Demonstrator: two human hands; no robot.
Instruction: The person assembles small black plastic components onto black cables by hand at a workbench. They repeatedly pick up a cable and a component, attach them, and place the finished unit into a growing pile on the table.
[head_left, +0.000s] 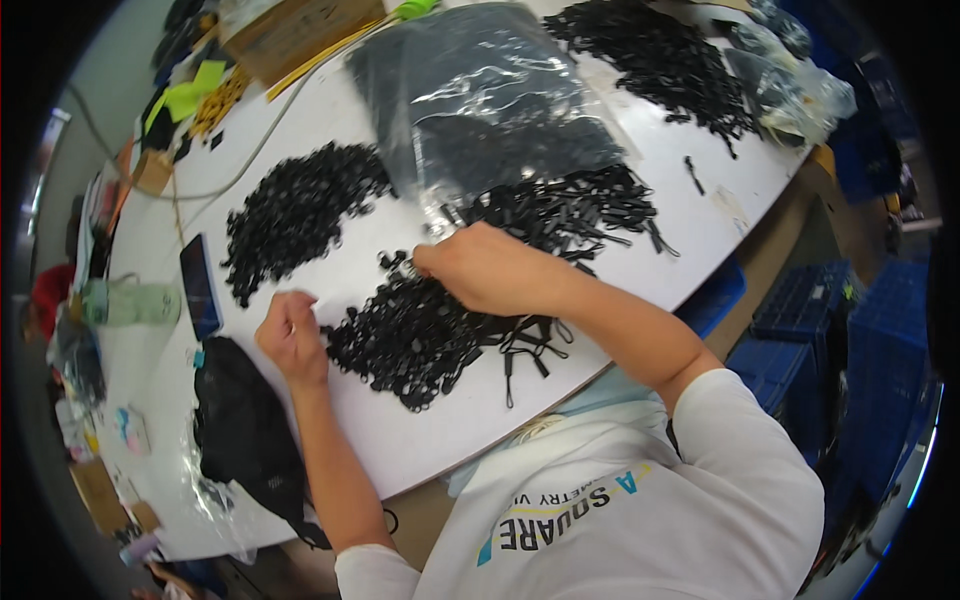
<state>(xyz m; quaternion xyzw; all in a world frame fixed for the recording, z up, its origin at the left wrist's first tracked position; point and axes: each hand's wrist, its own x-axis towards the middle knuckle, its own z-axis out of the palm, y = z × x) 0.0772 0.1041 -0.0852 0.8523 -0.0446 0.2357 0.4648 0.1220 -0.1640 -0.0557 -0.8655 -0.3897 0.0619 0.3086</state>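
My left hand (292, 335) is raised over the white table with its fingers curled together, at the left edge of a pile of small black ring-like pieces (405, 345). Over the far side of that pile is my right hand (490, 270), closed with thumb and fingers pinched. What either hand holds, if anything, is too small or hidden to make out. Black looped cord pulls (600, 205) lie heaped just beyond my right hand, and several more looped pulls (525, 350) lie under my right forearm. A second heap of small black pieces (300, 205) spreads farther left.
A large clear bag of black parts (490, 90) lies at the back middle. Another black heap (660, 60) and crumpled clear plastic (790, 85) are at far right. A phone (200, 285), a black bag (245, 430) and a green bottle (130, 302) are left. Blue crates (800, 330) stand right.
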